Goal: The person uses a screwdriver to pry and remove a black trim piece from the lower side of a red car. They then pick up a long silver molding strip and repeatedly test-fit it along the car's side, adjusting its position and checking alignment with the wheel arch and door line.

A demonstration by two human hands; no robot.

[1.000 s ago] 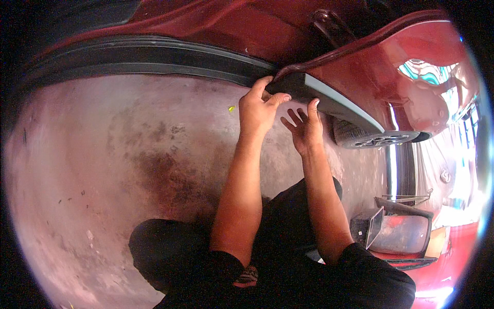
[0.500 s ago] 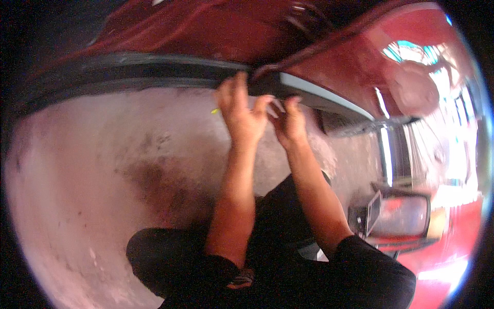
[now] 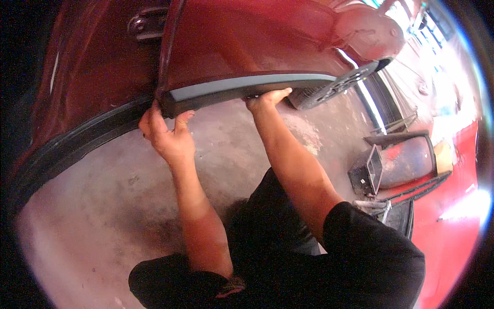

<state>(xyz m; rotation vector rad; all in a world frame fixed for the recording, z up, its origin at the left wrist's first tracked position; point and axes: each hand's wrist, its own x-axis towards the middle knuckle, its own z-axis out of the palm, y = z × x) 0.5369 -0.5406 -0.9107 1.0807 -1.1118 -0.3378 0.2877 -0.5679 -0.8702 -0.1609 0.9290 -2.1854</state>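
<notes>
The long grey trim strip point(image 3: 247, 87) lies along the red door's point(image 3: 247, 41) lower edge — left hand point(image 3: 167, 135) clamped on its near end, right hand point(image 3: 267, 98) cupped under mid-span — and looks light, stiff yet springy, best held at two spread points.

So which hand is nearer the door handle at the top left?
Left. The left hand grips the near end of the grey trim strip, below the door handle. The right hand holds the strip's underside farther right.
</notes>
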